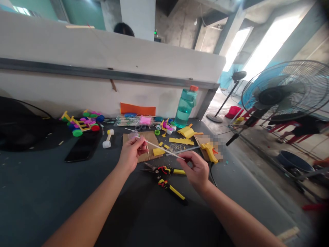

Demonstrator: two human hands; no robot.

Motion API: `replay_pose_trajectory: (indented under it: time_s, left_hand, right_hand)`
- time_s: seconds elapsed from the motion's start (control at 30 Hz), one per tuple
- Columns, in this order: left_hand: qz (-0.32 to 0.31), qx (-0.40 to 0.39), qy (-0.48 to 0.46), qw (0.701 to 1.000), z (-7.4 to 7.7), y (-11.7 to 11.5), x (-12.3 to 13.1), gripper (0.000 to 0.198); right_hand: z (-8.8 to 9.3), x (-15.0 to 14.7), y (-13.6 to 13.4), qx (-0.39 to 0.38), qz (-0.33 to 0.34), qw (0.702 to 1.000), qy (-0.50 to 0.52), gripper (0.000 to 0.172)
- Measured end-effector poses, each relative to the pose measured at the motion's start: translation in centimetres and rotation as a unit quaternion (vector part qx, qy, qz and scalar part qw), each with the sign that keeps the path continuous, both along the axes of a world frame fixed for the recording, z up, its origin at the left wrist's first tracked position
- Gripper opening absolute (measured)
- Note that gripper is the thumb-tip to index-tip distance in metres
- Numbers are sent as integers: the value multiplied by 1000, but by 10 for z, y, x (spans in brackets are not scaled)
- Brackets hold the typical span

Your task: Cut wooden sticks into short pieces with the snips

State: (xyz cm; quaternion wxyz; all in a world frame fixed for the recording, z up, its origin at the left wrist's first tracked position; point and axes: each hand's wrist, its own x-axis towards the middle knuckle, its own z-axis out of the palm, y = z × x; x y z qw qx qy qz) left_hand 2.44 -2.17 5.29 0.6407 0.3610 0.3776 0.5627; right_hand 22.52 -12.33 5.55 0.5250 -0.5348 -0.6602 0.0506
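A thin pale stick (161, 147) slants between my hands, above the dark table (108, 202). Near its left part, my left hand (131, 154) pinches it with thumb and fingertips. The fingers of my right hand (196, 168) are closed on its right end. Just beyond my left fingertips is a small see-through piece (133, 136), too blurred to name. Below the stick lie pruning shears (157, 173) with black and yellow handles spread apart. Under and behind my left hand is a piece of cardboard (127, 140), with a yellow scrap (158, 151) on it.
A yellow glue gun (211, 153) with a cord lies at right. Behind are yellow strips (181, 141), a teal bottle (183, 109), and packaged sticks (128, 120). Left are a phone (83, 146), colourful toy cars (81, 124) and a white-wheeled axle (108, 138). A fan (273, 96) stands right.
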Motion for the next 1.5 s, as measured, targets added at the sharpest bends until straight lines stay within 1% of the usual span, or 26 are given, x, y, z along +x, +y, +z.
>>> replay_pose_trajectory:
  time_s: [0.13,0.23,0.4,0.53,0.77,0.87,0.93,1.0,1.1,1.17,1.27,1.4,1.43,1.47,1.5]
  left_hand:
    - [12,-9,-3,1000,1,0,0,27]
    - [20,-19,9,1000,3,-1,1,28]
    - [16,-32,33,999,2,-1,1,30]
    - [6,-32,36,999,0,1,1,31]
    - [24,-27,45,998,0,0,0,28]
    - [16,-24,59,998,-1,4,-5,27]
    - [28,-25,68,997,-1,8,-11,25]
    - [36,-10,87,995,-1,11,-18,25]
    - [34,25,128,991,0,14,-25,26]
    - [34,53,157,986,1,15,-28,27]
    - [37,97,200,974,2,14,-28,29]
    - [31,125,245,961,1,14,-25,33]
    - [33,127,266,955,-1,14,-24,35]
    - [37,132,304,943,-4,14,-23,36]
    - [43,138,359,922,-8,14,-23,36]
  right_hand:
    - [0,0,-1,26,4,999,-18,4]
    - [2,-2,-3,39,21,999,-23,3]
    - [6,-5,-7,58,56,996,-40,9]
    - [5,-6,-7,49,43,998,-23,12]
    - [-4,1,-4,38,24,999,-12,8]
    - [-12,5,0,14,1,999,31,6]
    - [-17,6,3,-10,-19,996,88,7]
    - [-20,7,6,-30,-31,991,124,10]
    - [-22,7,11,-61,-25,988,136,13]
    - [-21,7,13,-91,-8,989,115,14]
    - [-20,6,15,-146,22,988,50,14]
    - [-19,3,15,-211,92,972,-41,17]
    - [-18,3,15,-222,102,968,-59,18]
    - [-18,3,15,-228,103,966,-68,19]
    - [-18,3,15,-230,95,966,-64,21]
